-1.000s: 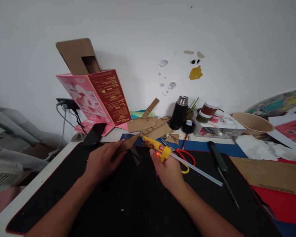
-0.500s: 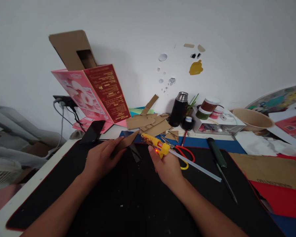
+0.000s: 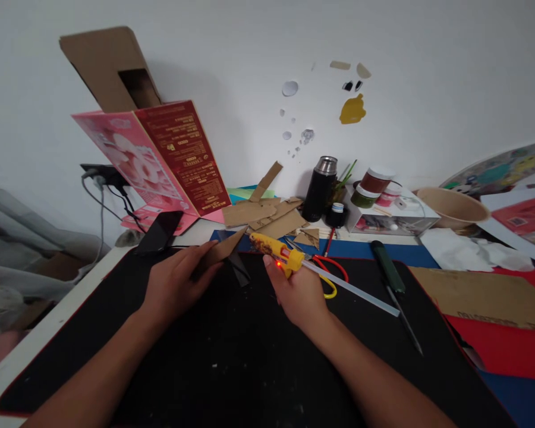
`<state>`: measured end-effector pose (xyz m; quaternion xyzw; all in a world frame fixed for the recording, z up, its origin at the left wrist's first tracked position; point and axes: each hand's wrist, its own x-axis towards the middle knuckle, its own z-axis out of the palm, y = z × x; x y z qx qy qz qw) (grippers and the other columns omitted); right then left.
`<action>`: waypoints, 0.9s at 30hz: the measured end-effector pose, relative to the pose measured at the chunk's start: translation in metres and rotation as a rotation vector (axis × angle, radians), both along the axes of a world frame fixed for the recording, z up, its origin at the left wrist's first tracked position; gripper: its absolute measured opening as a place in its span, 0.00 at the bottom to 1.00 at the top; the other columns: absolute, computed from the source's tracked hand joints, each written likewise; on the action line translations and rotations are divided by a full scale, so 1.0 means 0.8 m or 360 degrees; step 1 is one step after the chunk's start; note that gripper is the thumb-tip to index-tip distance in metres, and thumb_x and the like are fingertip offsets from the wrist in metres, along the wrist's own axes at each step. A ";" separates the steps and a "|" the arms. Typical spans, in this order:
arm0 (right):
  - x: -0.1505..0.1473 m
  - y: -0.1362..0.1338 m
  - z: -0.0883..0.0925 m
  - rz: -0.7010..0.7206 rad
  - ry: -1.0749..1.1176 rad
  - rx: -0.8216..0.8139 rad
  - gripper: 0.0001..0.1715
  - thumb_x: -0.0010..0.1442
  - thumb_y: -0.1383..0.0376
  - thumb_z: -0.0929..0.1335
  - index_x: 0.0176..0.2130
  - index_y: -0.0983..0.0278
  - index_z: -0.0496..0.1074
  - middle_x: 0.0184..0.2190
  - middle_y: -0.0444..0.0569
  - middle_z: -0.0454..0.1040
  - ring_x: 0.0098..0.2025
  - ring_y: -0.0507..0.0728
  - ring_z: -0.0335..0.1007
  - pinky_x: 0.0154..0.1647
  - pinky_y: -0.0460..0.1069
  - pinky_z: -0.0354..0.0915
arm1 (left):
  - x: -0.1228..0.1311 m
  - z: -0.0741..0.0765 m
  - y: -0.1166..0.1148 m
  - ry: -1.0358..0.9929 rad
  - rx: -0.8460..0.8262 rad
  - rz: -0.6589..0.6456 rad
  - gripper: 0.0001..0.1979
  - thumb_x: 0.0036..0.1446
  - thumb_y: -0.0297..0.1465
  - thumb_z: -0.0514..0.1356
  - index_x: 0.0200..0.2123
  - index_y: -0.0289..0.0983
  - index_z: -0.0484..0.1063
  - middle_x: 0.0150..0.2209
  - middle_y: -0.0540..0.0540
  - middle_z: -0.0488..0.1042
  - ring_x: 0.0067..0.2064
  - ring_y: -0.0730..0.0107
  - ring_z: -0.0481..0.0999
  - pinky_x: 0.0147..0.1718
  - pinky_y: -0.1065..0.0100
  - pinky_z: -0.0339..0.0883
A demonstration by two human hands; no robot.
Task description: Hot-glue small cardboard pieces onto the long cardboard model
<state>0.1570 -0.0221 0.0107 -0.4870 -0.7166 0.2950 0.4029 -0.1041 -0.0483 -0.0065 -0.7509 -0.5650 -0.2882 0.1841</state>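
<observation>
My right hand [image 3: 295,292] is wrapped round a yellow hot glue gun [image 3: 276,254] with a red light lit on its side. A clear glue stick [image 3: 354,291] juts out behind the gun to the right. The gun's nozzle points left at the tip of a brown cardboard piece [image 3: 223,249]. My left hand [image 3: 175,284] pinches that piece above the black mat [image 3: 232,368]. A dark strip [image 3: 238,267] lies under the cardboard piece.
Red-handled scissors [image 3: 332,273] and a green-handled tool [image 3: 389,278] lie right of my hand. Cardboard scraps [image 3: 267,217], a black flask [image 3: 318,189], paint jars [image 3: 371,187] and a pink box [image 3: 160,160] stand at the back. A black phone [image 3: 158,232] lies far left.
The view has tilted, so everything sits slightly lower and to the left. Both hands keep their grips, and the nozzle stays at the cardboard tip.
</observation>
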 end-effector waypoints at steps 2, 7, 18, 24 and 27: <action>0.000 0.000 0.000 0.0004 0.0005 -0.0014 0.25 0.73 0.48 0.64 0.34 0.59 0.80 0.13 0.42 0.68 0.19 0.58 0.73 0.21 0.48 0.62 | 0.001 0.000 0.000 0.0001 0.0005 0.0000 0.19 0.69 0.41 0.61 0.59 0.43 0.73 0.42 0.44 0.86 0.38 0.58 0.86 0.35 0.64 0.76; -0.001 0.001 0.001 -0.0023 0.0027 -0.0016 0.23 0.73 0.49 0.65 0.33 0.58 0.79 0.13 0.42 0.69 0.19 0.57 0.73 0.21 0.48 0.62 | 0.002 -0.002 0.001 -0.0022 0.0007 -0.0003 0.19 0.69 0.41 0.61 0.59 0.42 0.73 0.42 0.45 0.86 0.38 0.58 0.86 0.34 0.64 0.76; -0.001 -0.001 0.005 -0.0021 0.0053 -0.0009 0.22 0.73 0.52 0.66 0.32 0.59 0.79 0.15 0.43 0.70 0.22 0.58 0.74 0.22 0.48 0.63 | 0.002 -0.002 0.001 -0.0038 -0.0015 -0.0013 0.19 0.69 0.40 0.61 0.59 0.40 0.73 0.43 0.44 0.86 0.39 0.58 0.86 0.35 0.65 0.76; -0.001 0.000 0.006 -0.0008 0.0036 0.0039 0.21 0.72 0.54 0.67 0.31 0.58 0.78 0.15 0.44 0.71 0.23 0.59 0.75 0.24 0.48 0.64 | 0.003 -0.002 0.001 -0.0064 -0.0034 -0.0013 0.19 0.69 0.41 0.60 0.58 0.39 0.74 0.44 0.43 0.86 0.40 0.58 0.86 0.37 0.65 0.76; -0.001 0.001 0.005 -0.0019 0.0051 0.0040 0.20 0.72 0.55 0.67 0.31 0.59 0.78 0.15 0.44 0.70 0.23 0.59 0.75 0.24 0.49 0.64 | 0.003 -0.004 0.001 -0.0092 -0.0051 0.0000 0.19 0.69 0.42 0.61 0.58 0.40 0.74 0.44 0.44 0.86 0.40 0.58 0.86 0.38 0.65 0.77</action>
